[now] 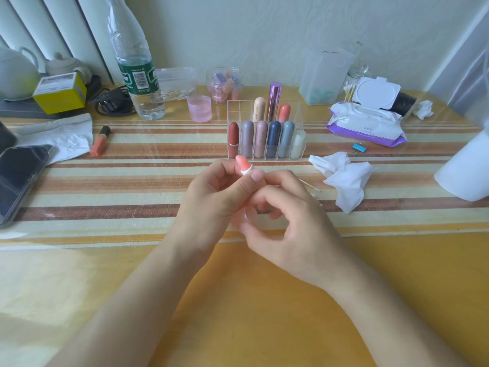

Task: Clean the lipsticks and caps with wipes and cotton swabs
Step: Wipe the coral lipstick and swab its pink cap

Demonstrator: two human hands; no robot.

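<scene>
Head view: a lipstick (243, 165) is gripped in the left hand (211, 197), with the fingers and thumb curled round its case and the coral tip left bare above them. The lower end of the case is pinched by the curled fingers of the right hand (293, 221). Both hands are held above the striped worktop (264, 300), just in front of a clear rack (264, 152) in which capped lipsticks are stood upright. A cotton swab (309, 185) is laid on the worktop just right of the right hand, and a crumpled wipe (344, 178) is spread beside it. Farther back on the right an open pack of wipes (367, 120) is seen. A phone (18, 178) is laid at the far left edge.
</scene>
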